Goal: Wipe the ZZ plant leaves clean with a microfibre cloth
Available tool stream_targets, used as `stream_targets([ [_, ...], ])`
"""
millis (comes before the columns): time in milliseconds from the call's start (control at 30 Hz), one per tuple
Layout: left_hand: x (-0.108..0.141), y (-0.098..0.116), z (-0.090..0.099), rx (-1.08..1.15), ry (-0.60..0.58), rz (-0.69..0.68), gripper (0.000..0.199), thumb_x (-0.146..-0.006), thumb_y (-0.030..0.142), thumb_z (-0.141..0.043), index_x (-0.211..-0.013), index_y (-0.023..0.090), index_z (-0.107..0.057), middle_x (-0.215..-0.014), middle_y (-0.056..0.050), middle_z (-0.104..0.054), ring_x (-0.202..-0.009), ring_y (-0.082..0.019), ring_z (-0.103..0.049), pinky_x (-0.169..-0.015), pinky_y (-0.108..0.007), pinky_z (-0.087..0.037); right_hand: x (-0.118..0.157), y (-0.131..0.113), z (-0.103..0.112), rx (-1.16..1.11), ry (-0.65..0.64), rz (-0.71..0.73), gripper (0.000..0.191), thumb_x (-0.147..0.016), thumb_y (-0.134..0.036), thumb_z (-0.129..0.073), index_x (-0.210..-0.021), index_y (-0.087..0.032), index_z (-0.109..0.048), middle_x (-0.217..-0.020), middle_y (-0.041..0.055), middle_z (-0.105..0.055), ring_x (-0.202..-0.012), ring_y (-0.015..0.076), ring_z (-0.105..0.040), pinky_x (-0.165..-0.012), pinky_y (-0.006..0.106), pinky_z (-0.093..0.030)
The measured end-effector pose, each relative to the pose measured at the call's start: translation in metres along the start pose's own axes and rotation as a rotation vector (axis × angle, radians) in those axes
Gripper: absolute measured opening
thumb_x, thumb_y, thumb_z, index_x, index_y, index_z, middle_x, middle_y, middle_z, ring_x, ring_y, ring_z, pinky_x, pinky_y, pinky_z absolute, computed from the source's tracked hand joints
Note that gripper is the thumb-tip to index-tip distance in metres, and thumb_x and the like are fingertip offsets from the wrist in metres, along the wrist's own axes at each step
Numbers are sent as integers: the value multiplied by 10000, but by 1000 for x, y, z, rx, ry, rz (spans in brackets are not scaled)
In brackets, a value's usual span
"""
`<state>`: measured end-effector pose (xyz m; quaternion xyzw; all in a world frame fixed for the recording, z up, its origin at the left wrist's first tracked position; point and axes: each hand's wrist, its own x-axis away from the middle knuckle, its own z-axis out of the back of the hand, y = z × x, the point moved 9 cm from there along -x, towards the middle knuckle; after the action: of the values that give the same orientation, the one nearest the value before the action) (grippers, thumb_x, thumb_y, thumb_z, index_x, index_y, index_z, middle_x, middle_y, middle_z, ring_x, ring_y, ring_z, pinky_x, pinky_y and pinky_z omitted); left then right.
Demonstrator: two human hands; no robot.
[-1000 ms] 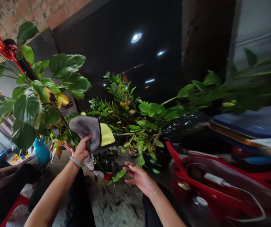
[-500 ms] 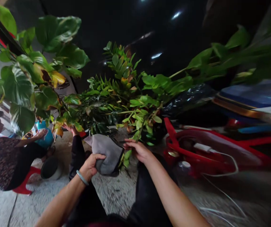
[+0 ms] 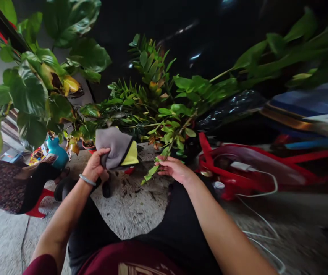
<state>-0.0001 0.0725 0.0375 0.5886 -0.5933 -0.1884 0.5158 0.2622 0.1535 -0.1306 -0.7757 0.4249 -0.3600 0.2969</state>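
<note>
My left hand, with a bracelet at the wrist, is closed on a grey cloth. The cloth hangs partly folded, and its yellow side shows at the right. To the right, my right hand pinches a leafy green stem near its lower end. The stem slants up to the right toward the other plants, and its tip leaves hang below my fingers. A gap separates the cloth from the stem.
Large-leaved plants rise at the left. A seated person is beside a turquoise vase. At the right are a red plastic chair, a white cable and a black plastic bag.
The cloth in my left hand has moved up and left, away from the stem, and its yellow side now shows. My right hand has shifted slightly up and right. Another person's dark sleeve is gone.
</note>
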Motion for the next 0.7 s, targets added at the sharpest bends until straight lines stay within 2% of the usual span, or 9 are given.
stream_targets([
  [100,-1,-59,14,3,46,168,191,-687,68,-742,-868,120,-714,-721,-91,-785,-826,-298,-783,-854,-414,-628,6,-2,11,51,30,2,268,-721,-61,-727,-949,-194,-681,-743,40,-773,-575,173,-700,-520,296,-629],
  [200,3,-91,17,49,30,234,187,-702,65,-741,-885,92,-714,-745,-115,-791,-815,-293,-785,-874,-407,-621,11,-10,17,54,18,35,278,-718,-104,-744,-970,-211,-697,-760,37,-773,-599,180,-711,-534,297,-627],
  [267,6,-92,11,78,3,224,172,-725,63,-723,-896,82,-719,-755,-117,-793,-809,-283,-785,-895,-396,-614,14,-17,16,10,-11,82,285,-718,-144,-747,-988,-227,-708,-779,28,-774,-628,185,-721,-549,300,-628],
  [367,2,-74,-1,136,-33,152,183,-747,62,-697,-924,95,-727,-775,-99,-800,-802,-269,-786,-916,-398,-610,15,-23,11,-63,-44,139,307,-706,-171,-755,-1000,-247,-714,-792,8,-773,-671,190,-731,-581,310,-636],
  [433,-5,-62,-5,174,-32,102,205,-747,69,-696,-947,102,-728,-793,-94,-805,-802,-270,-785,-916,-409,-611,13,-17,10,-27,-22,108,288,-690,-155,-770,-962,-236,-717,-774,12,-772,-656,188,-726,-579,314,-638],
  [500,-12,-61,-5,191,-5,96,229,-743,73,-696,-969,96,-726,-790,-98,-803,-798,-278,-785,-896,-418,-618,10,-5,16,56,45,46,246,-668,-117,-781,-884,-212,-710,-728,22,-764,-594,177,-707,-534,298,-625],
  [633,-13,-79,4,128,54,281,285,-735,51,-661,-1014,69,-718,-736,-111,-790,-760,-291,-784,-823,-422,-632,7,4,28,132,99,33,233,-658,-97,-799,-837,-199,-692,-703,30,-758,-551,168,-693,-490,279,-610],
  [700,-9,-66,1,119,0,327,314,-724,69,-676,-1036,78,-719,-758,-109,-796,-755,-290,-784,-809,-417,-632,6,1,32,130,78,58,242,-662,-124,-818,-853,-202,-691,-712,29,-759,-563,170,-698,-496,283,-617],
])
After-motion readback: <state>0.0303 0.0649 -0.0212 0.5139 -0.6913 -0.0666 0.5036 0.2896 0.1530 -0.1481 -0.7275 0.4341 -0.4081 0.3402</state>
